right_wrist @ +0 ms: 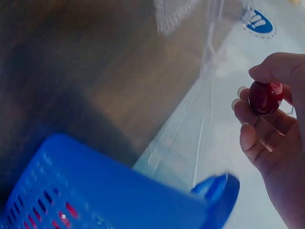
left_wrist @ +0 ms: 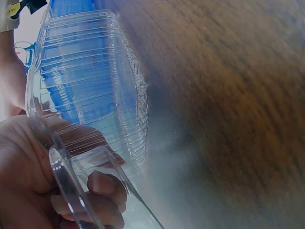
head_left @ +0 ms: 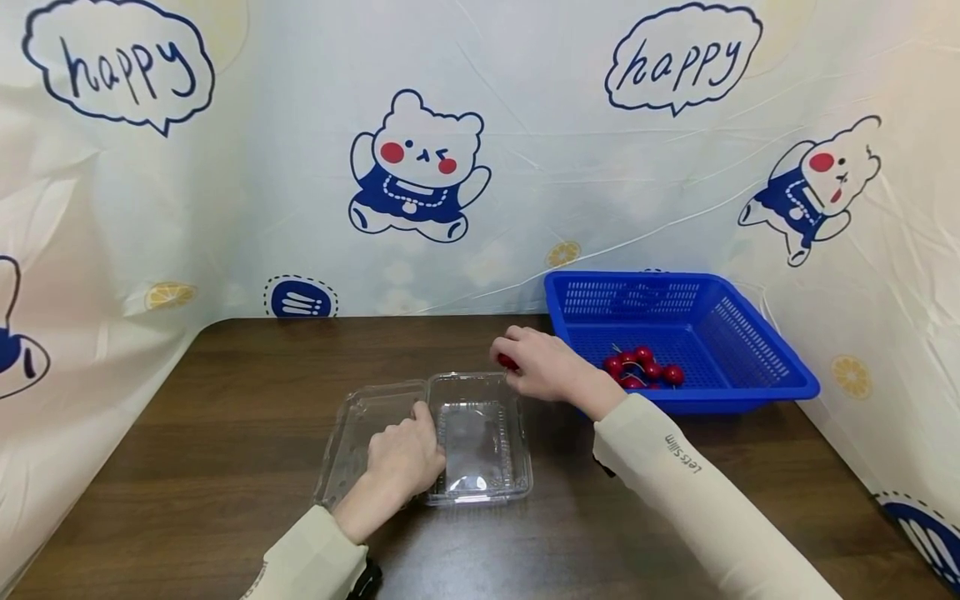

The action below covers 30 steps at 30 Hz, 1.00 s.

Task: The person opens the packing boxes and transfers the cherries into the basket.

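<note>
A clear plastic clamshell container lies opened out on the table, its lid folded flat to the left. Along the seam between the two halves, my left hand grips the plastic; in the left wrist view its fingers curl round the edge. Above the container's far right corner, my right hand pinches a dark red cherry between thumb and fingers. More cherries lie in a blue plastic basket to the right of that hand.
The wooden table carries the container and the basket. Behind it hangs a pale printed cloth, which also closes off both sides. The basket's raised walls stand under and beside my right forearm.
</note>
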Motion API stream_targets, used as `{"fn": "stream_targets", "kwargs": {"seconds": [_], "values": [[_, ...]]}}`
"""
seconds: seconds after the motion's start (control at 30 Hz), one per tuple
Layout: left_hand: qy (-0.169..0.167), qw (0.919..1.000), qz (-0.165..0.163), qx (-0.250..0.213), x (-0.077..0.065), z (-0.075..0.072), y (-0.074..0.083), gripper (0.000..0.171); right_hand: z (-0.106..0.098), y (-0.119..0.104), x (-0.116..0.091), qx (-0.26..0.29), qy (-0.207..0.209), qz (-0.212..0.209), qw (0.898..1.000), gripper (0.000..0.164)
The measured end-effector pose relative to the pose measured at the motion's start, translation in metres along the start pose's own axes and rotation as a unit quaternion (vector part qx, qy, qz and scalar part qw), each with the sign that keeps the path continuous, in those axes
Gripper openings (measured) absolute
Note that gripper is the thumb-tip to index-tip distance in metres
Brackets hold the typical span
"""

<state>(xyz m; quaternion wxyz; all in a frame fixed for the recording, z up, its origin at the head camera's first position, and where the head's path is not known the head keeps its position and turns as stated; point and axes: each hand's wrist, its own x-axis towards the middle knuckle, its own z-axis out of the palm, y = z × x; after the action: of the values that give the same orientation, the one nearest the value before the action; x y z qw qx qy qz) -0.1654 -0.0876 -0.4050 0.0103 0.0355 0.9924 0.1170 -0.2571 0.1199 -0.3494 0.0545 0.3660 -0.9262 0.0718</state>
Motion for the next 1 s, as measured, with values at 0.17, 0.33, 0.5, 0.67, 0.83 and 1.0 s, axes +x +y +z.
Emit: {"fn": "stream_targets", "kwargs": {"seconds": [0.17, 0.33, 0.5, 0.67, 0.83, 1.0], "values": [[-0.004, 1.0000, -0.003, -0.002, 0.000, -0.001, 0.000, 0.032, -0.012, 0.011, -0.004, 0.004, 0.003, 0.021, 1.000, 0.026], [-0.007, 1.0000, -0.002, -0.003, 0.000, -0.002, 0.000, 0.030, -0.021, 0.023, -0.010, 0.004, 0.011, 0.042, 0.999, 0.024], [-0.010, 1.0000, -0.002, -0.002, 0.000, -0.002, 0.000, 0.030, -0.025, 0.032, -0.014, 0.000, 0.004, 0.064, 0.998, 0.024], [-0.016, 0.9999, -0.003, 0.001, -0.001, -0.002, 0.000, 0.031, -0.028, 0.039, -0.016, -0.010, -0.003, 0.071, 0.997, 0.024], [-0.017, 0.9999, -0.004, 0.001, -0.001, -0.002, 0.000, 0.031, -0.034, 0.047, -0.020, -0.015, -0.002, 0.078, 0.997, 0.025], [-0.012, 0.9999, -0.004, 0.000, 0.000, -0.002, 0.000, 0.033, -0.042, 0.057, -0.025, -0.008, 0.003, 0.089, 0.996, 0.026]]}}
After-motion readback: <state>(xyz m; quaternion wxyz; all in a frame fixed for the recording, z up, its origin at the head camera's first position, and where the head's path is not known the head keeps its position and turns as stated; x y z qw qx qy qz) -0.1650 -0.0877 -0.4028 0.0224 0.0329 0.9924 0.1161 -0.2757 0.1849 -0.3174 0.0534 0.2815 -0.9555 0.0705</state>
